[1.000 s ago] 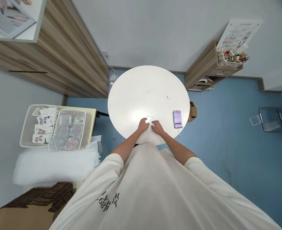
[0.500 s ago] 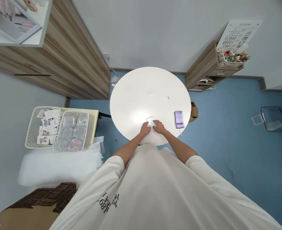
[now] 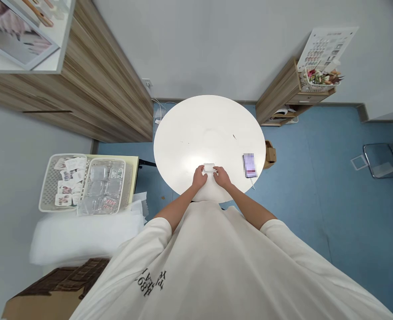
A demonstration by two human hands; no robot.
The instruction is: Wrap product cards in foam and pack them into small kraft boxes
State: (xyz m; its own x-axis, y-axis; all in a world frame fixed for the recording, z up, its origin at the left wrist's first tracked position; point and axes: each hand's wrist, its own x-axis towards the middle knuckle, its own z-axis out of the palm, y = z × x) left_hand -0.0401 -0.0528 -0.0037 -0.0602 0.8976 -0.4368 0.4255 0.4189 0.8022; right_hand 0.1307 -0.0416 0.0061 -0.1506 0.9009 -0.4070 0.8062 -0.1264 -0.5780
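A small clear plastic box (image 3: 209,167) is between my hands near the front edge of the round white table (image 3: 183,120). My left hand (image 3: 199,177) closes on its left side, fingers curled along that edge. On the other side, my right hand (image 3: 222,177) grips the right edge with bent fingers. The box looks pale against the tabletop, and its contents, if any, are too small to make out. Whether it rests on the table or is slightly raised, I cannot tell.
A phone (image 3: 249,165) with a cable lies at the table's right. Left of the table, white baskets (image 3: 42,195) hold cards and clear boxes. A wood-grain cabinet (image 3: 116,84), a small shelf unit (image 3: 279,91), a cardboard box (image 3: 270,154) and a metal-framed chair (image 3: 385,153) stand around.
The box has turned or tilted between my hands and now looks flatter. My hands have shifted slightly, the fingers now along its sides. The view has moved a little.
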